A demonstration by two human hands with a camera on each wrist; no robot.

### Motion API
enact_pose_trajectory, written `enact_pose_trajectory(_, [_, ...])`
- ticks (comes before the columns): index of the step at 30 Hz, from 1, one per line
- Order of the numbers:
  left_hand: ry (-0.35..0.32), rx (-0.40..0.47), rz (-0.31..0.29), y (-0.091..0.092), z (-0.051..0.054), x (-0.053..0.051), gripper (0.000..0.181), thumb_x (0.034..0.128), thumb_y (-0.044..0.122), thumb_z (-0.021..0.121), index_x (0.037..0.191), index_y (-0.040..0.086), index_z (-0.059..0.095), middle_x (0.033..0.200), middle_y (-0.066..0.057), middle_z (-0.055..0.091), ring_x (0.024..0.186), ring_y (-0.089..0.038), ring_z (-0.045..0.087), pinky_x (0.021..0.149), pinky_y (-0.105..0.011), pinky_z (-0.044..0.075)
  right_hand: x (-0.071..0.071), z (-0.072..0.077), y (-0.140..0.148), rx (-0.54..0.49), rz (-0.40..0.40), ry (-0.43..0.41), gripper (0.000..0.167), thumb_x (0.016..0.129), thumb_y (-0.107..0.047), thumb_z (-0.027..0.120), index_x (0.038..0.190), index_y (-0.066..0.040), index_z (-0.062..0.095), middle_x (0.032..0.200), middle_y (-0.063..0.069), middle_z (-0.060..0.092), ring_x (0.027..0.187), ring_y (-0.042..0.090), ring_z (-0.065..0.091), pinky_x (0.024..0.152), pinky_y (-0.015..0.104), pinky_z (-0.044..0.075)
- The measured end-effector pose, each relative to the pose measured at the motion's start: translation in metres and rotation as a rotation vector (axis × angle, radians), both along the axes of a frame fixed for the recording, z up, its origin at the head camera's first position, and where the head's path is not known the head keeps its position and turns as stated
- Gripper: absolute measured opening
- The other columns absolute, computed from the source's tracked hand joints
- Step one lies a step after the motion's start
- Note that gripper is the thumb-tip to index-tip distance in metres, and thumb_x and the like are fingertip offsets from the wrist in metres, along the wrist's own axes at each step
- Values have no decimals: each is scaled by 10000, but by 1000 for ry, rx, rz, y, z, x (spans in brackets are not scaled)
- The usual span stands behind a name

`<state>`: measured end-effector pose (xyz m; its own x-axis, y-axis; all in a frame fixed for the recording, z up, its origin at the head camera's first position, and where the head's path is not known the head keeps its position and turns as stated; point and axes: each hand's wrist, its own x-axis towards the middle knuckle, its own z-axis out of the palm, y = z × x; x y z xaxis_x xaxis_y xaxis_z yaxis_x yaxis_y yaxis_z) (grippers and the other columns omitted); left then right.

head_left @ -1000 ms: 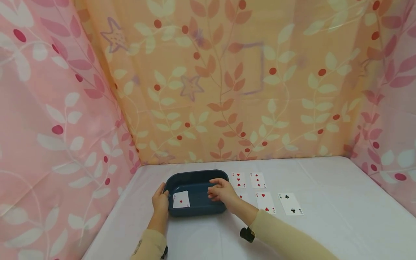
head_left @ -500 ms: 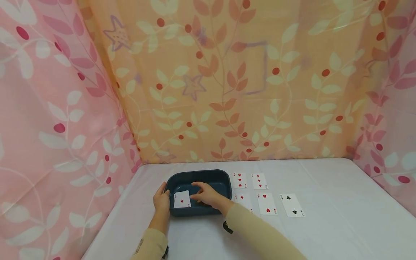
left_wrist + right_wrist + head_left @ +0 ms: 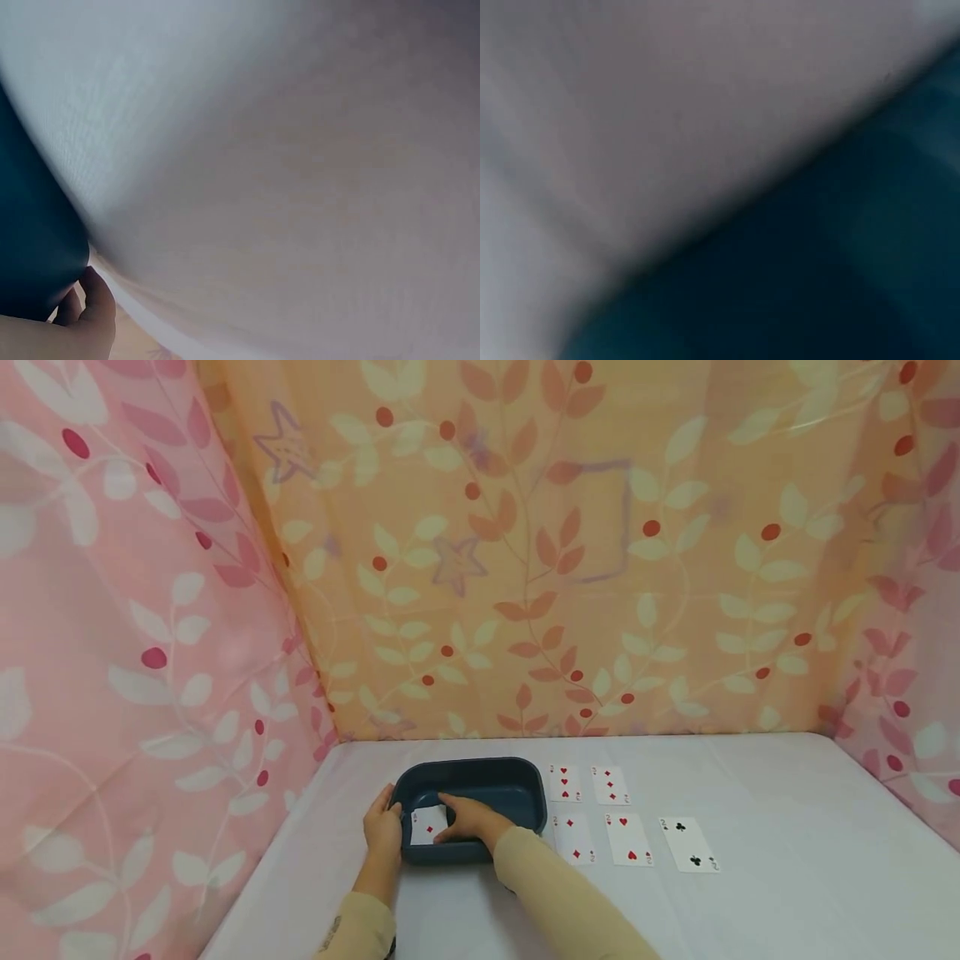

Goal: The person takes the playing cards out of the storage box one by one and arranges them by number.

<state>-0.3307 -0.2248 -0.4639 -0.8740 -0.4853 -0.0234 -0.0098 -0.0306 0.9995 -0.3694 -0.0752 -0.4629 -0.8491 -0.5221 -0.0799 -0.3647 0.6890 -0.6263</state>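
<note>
In the head view, the left hand (image 3: 382,827) grips the left end of a dark blue tray (image 3: 472,853), with its thumb at the rim. The left wrist view has that hand's curled fingers (image 3: 97,300) against the tray's blue wall (image 3: 34,225). Inside the tray, at its left side, lies an ace of diamonds (image 3: 424,831), face up. The right hand (image 3: 471,820) reaches into the tray over the front rim, its thumb and a finger spread apart at the card's right edge. Only table and blurred tray wall (image 3: 780,285) show in the right wrist view.
Several face-up cards lie right of the tray: three of hearts (image 3: 565,783), three of diamonds (image 3: 611,785), two of diamonds (image 3: 575,842), two of hearts (image 3: 630,841) and two of clubs (image 3: 688,844). Floral cloths hang behind and beside the white table (image 3: 787,827).
The right hand has moved left across the tray to the ace, uncovering the two of diamonds on the table. The left hand still grips the tray. The head view has shifted slightly.
</note>
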Motion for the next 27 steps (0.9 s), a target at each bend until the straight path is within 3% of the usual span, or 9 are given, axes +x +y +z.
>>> enact_pose_trajectory(5, [2,-10,-5,4,0,0,466,976,-77,377,1442,-76,371,1498,-246,331,1427,-386,225,1162,-493,177,-4,0,-1,118,-54,17,720,777,-320,822,1412,-155,527,1364,94,571,1233,264,534,1008,439,437])
enact_pose_trajectory(10, [-31,-23,-7,5,-1,0,469,991,-54,370,1461,-45,360,1518,-226,315,1437,-381,200,1163,-502,161,-4,-2,-2,169,-43,40,646,754,-335,839,1333,-167,605,1311,56,612,1167,234,571,980,410,457])
enact_pose_trajectory(18, [-28,-56,1,1,-2,2,470,988,-52,378,1457,-49,363,1513,-226,325,1436,-377,208,1162,-497,171,-3,-4,-1,77,-65,16,506,720,-242,865,1082,-90,546,969,56,624,806,205,543,787,364,468])
enact_pose_trajectory(27, [-14,-41,1,0,0,1,476,988,-59,374,1464,-50,350,1518,-215,317,1443,-362,197,1169,-478,157,-2,0,-1,35,-113,9,534,678,-231,891,1029,-91,513,878,31,586,762,206,528,753,369,461])
